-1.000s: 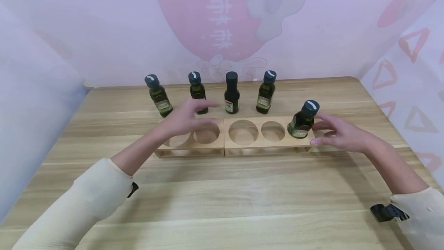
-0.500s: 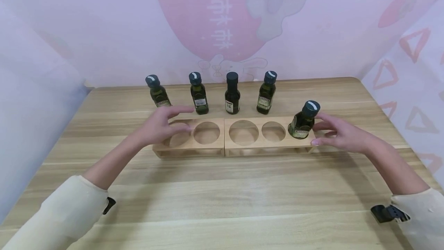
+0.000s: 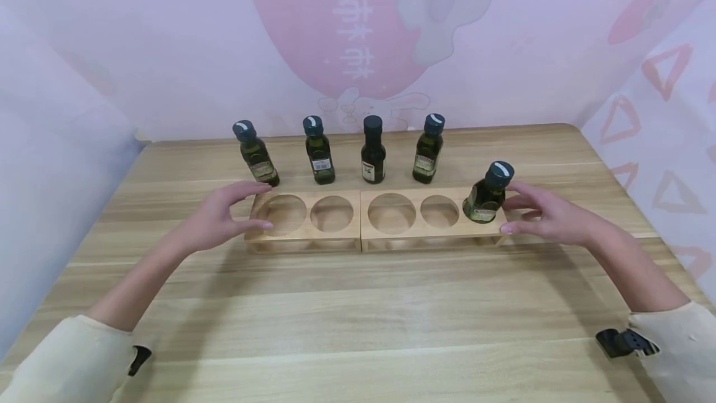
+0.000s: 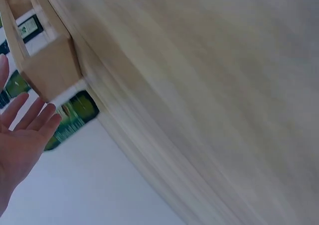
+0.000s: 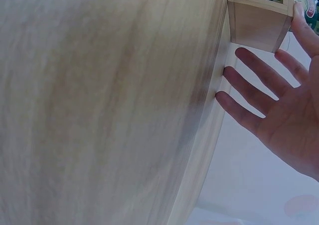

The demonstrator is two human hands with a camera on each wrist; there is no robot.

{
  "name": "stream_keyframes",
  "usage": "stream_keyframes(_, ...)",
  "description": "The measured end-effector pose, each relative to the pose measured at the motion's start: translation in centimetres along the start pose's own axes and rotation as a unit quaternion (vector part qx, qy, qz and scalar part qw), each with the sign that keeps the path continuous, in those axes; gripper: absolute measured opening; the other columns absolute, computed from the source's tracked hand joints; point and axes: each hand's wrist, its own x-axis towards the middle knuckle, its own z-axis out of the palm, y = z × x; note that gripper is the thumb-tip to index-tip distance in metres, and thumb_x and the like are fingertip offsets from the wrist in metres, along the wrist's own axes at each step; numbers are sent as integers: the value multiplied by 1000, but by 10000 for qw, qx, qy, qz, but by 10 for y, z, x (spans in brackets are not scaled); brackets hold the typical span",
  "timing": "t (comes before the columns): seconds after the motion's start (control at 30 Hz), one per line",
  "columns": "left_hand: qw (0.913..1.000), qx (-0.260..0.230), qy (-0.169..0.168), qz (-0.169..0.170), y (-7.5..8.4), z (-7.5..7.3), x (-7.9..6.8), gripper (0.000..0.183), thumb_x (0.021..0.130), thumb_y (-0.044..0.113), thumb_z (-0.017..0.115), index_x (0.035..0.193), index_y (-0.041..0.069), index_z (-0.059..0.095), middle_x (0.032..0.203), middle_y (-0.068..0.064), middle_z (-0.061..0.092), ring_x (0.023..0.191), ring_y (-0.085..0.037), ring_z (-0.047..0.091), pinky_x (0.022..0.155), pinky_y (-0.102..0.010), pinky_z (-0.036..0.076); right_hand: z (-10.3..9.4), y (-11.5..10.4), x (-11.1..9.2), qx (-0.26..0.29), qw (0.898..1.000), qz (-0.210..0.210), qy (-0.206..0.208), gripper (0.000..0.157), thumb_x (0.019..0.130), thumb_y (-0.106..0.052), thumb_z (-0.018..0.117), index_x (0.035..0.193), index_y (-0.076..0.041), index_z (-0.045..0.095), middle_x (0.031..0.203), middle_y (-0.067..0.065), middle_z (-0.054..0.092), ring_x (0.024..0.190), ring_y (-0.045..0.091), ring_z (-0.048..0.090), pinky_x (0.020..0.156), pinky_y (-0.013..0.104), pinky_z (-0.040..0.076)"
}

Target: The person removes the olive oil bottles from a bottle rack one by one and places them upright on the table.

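Observation:
A pale wooden bottle rack [image 3: 360, 229] with round holes stands mid-table, a seam across its middle. In its rightmost hole sits a dark green bottle [image 3: 485, 196], leaning slightly. My right hand [image 3: 550, 213] is at the rack's right end, fingers spread. In the right wrist view, its thumb [image 5: 299, 16] touches the rack's end edge while the other fingers fan out. My left hand [image 3: 218, 216] is at the left end, thumb and fingers apart around that end. The left wrist view shows its fingers [image 4: 37, 118] extended by the end panel [image 4: 52, 68]; contact is unclear.
Behind the rack stand several more dark bottles: a far-left one [image 3: 258, 157], one with a white label [image 3: 320, 154], a black-capped one [image 3: 373, 154] and one at right [image 3: 427, 153]. A printed wall cloth [image 3: 196, 48] hangs behind the wooden table [image 3: 391, 316].
My left hand has moved left, from above the left holes to the rack's left end, uncovering those holes. My right hand, the rack and the bottles have stayed in place.

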Motion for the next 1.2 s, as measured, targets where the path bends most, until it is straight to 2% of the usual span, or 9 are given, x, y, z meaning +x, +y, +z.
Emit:
stream_keyframes(0.17, 9995, -229, -185, -135, -9, -6, -11, 72, 86, 17, 87, 145, -9, 53, 148, -30, 52, 140, -51, 45, 114, -64, 37, -1, -2, 0, 44, 9999, 127, -24, 71, 93, -7, 77, 152, 4, 39, 146, 34, 51, 126, 53, 57, 97, 64, 52)
stream_keyframes(0.3, 9992, -279, -267, -142, -12, -7, -13, 75, 84, 18, 89, 145, -9, 53, 148, -29, 53, 140, -49, 45, 114, -63, 38, -2, -3, 0, 52, 9999, 160, -21, 71, 93, -5, 77, 152, 4, 39, 146, 34, 50, 127, 53, 57, 99, 64, 52)
stream_keyframes(0.73, 9990, -296, -219, -260, -15, -4, -15, 78, 84, 20, 89, 146, -8, 52, 152, -29, 48, 140, -53, 43, 113, -67, 37, -1, -4, 0, 48, 9999, 153, 3, 71, 92, -3, 77, 152, 5, 39, 145, 35, 51, 126, 54, 57, 99, 63, 51)
stream_keyframes(1.03, 9991, 56, -229, -344, -17, -4, -15, 77, 85, 26, 88, 146, -6, 54, 150, -30, 50, 141, -53, 41, 113, -71, 34, 0, -2, 0, -4, 10000, 25, 7, 71, 92, -3, 77, 152, 5, 38, 146, 36, 50, 125, 54, 58, 98, 64, 52)
stream_keyframes(1.2, 9983, 227, -299, -435, -17, -5, -14, 79, 85, 30, 88, 146, -4, 54, 150, -29, 51, 141, -52, 41, 114, -70, 33, -1, -4, 1, -48, 9999, 120, -65, 72, 93, -6, 77, 153, 3, 38, 146, 35, 51, 126, 53, 58, 99, 64, 52)
